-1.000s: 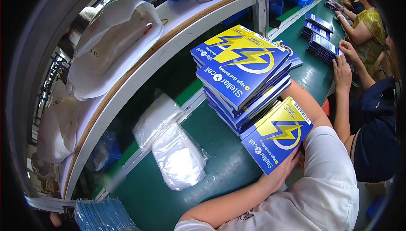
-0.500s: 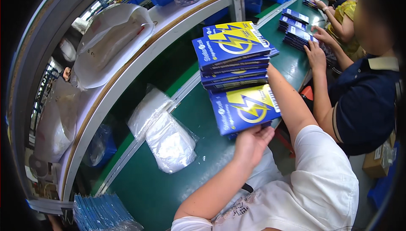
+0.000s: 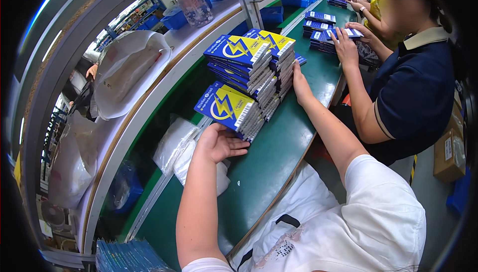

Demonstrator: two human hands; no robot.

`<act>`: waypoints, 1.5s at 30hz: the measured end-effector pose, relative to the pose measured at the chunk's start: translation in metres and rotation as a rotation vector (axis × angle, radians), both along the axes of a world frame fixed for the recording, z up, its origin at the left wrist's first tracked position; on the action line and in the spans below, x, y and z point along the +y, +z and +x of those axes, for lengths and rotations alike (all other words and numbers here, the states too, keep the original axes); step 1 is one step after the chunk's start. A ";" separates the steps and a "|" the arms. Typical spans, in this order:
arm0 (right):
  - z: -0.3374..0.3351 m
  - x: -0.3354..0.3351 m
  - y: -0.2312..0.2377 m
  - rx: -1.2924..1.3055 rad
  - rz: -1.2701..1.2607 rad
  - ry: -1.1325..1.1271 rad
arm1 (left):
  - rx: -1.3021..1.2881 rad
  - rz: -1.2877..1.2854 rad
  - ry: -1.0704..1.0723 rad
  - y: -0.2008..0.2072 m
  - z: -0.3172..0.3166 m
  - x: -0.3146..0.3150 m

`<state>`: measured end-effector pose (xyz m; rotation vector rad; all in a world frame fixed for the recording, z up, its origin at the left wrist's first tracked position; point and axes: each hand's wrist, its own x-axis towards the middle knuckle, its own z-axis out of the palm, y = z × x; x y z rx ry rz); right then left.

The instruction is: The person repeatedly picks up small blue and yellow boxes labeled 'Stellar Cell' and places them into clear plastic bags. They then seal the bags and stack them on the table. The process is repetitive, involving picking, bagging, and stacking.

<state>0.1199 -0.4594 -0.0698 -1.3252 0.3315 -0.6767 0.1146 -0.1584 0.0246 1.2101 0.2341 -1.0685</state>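
Several blue-and-yellow flat boxes (image 3: 230, 105) stand in stacks pushed together on the green table (image 3: 279, 145), white barcode labels facing me. My left hand (image 3: 222, 142) is at the near end of the closest, lower stack, palm turned up and fingers stretched along its bottom edge. Against the right end of the far stack (image 3: 282, 48) lies my right hand (image 3: 301, 83), its fingers straight and pointing away, partly hidden by the boxes. Neither hand is wrapped round a box.
Clear plastic bags (image 3: 179, 145) lie left of the stacks. A shelf (image 3: 191, 38) with a bottle (image 3: 193, 4) and blue bins runs along the left. Bagged blue packets (image 3: 130, 256) are at the lower left. To the right, a co-worker (image 3: 398, 97) handles similar boxes (image 3: 323, 39).
The stacks have shifted left and toward the shelf, with both hands moving along. Their barcoded ends now face me more, and my right hand, hidden before, has come into view.
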 end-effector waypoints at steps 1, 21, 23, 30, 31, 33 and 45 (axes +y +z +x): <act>0.000 -0.001 -0.001 0.020 0.005 0.031 | -0.046 0.003 -0.027 -0.005 0.000 0.005; 0.025 -0.052 0.064 0.388 0.290 0.564 | -0.264 -0.050 0.200 0.016 0.010 -0.040; 0.017 -0.043 0.070 0.369 0.304 0.558 | -0.237 -0.026 0.142 0.019 0.015 -0.028; -0.023 -0.071 0.104 0.172 0.029 0.218 | -0.818 0.306 0.192 0.000 -0.054 0.053; -0.040 -0.060 0.121 0.113 -0.059 0.053 | -0.993 0.389 0.138 -0.001 -0.069 0.070; -0.057 -0.015 0.141 -0.209 -0.295 -0.150 | -1.322 0.641 0.029 0.006 -0.105 0.104; -0.026 0.194 0.121 0.297 -1.801 0.060 | -1.667 0.965 -0.225 -0.016 -0.131 0.149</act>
